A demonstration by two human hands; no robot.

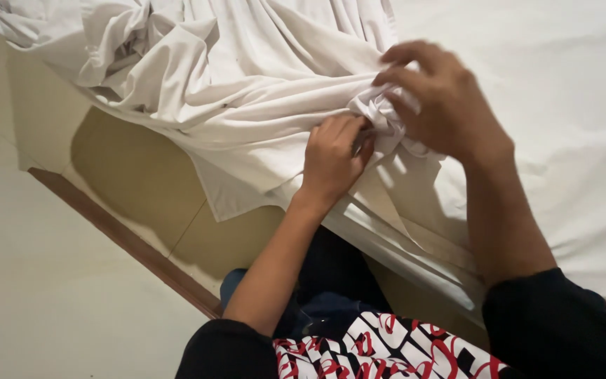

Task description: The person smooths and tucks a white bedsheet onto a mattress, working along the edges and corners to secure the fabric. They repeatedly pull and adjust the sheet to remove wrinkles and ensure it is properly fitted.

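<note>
Both hands work on one small bunch (381, 112) of white sheet (247, 84), gathered at the edge of the bed (569, 91). The left hand (332, 158) comes from below, and its fingers (348, 130) are clenched on the lower left side of the bunch, pinching the cloth. The right hand (443, 105) comes from the right and lies over the top of the bunch; its fingers (405, 67) curl around the cloth and appear to grasp it, though the fingertips are partly hidden behind the folds.

The bunch sits between the two hands, touching both. It lies just up and right of the left fingers and just under and left of the right ones. Its long axis runs about from upper left to lower right, along the twisted folds. From there the rest of the sheet spreads up and left in a loose pile, and one flap hangs down over the bed edge toward the tiled floor (135, 182).

Both hands are equally near.
</note>
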